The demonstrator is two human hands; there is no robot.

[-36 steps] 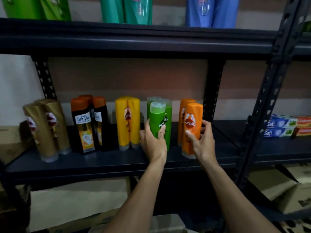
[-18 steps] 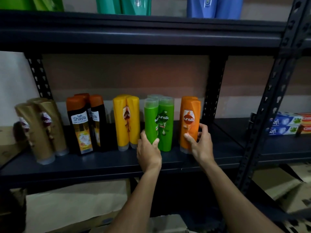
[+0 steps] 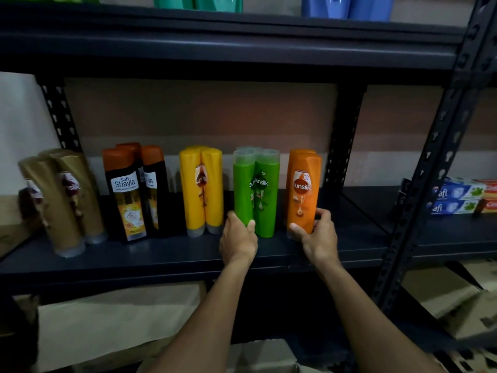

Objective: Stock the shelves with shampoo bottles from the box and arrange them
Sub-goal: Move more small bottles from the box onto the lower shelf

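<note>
On the dark middle shelf (image 3: 161, 254) stand rows of shampoo bottles. My left hand (image 3: 238, 238) grips the base of the front left green bottle (image 3: 243, 189), which stands upright beside a second green bottle (image 3: 267, 195). My right hand (image 3: 317, 232) holds the bottom of the front orange bottle (image 3: 302, 189), thumb on its front, fingers round its right side. Another orange bottle stands close behind it. Left of the green ones stand yellow bottles (image 3: 201, 189), black bottles with orange caps (image 3: 129, 195) and gold bottles (image 3: 61, 200).
A black upright post (image 3: 430, 168) splits the shelf from the right bay, where toothpaste boxes (image 3: 457, 197) are stacked. The upper shelf carries teal bottles (image 3: 199, 2) and blue bottles (image 3: 347, 6). Cardboard boxes (image 3: 263, 356) lie below, under the shelf.
Both bottles were lifted and tilted a second ago; now the green and the orange bottle stand on the shelf in their rows, and both hands have slid down to the bottle bases.
</note>
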